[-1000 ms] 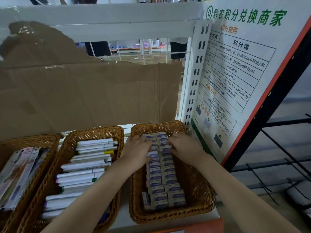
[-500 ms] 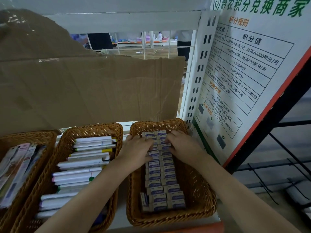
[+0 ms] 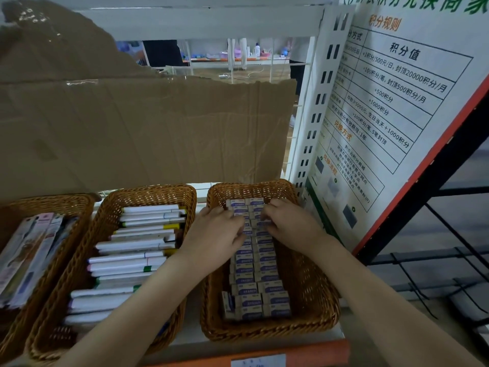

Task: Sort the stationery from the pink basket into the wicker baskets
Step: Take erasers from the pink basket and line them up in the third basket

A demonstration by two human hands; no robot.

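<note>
- The left hand (image 3: 215,235) lies over the far part of the eraser rows with its fingers curled down onto the small boxes; from above I cannot tell whether they pinch one box or only press on the row.
- The right hand (image 3: 287,223) mirrors it from the other side, fingertips bent onto the same stretch of boxes, thumb hidden.
- The small white-and-purple boxed erasers (image 3: 255,287) stand in two close rows down the middle of the right brown wicker basket (image 3: 315,295), with one box turned sideways at the near left corner.
- Judged by look, each box is light, stiff-sided and a little slick; a pinch across the short sides should lift one, while flat pressure from both ends would square up a row.
- The rows are loose, so a nudge could topple neighbours.
- The middle wicker basket (image 3: 105,223) holds white marker pens (image 3: 137,245); the left wicker basket (image 3: 16,327) holds flat packets (image 3: 29,250).
- A torn brown cardboard sheet (image 3: 148,131) stands behind; the pink basket is not in view.
</note>
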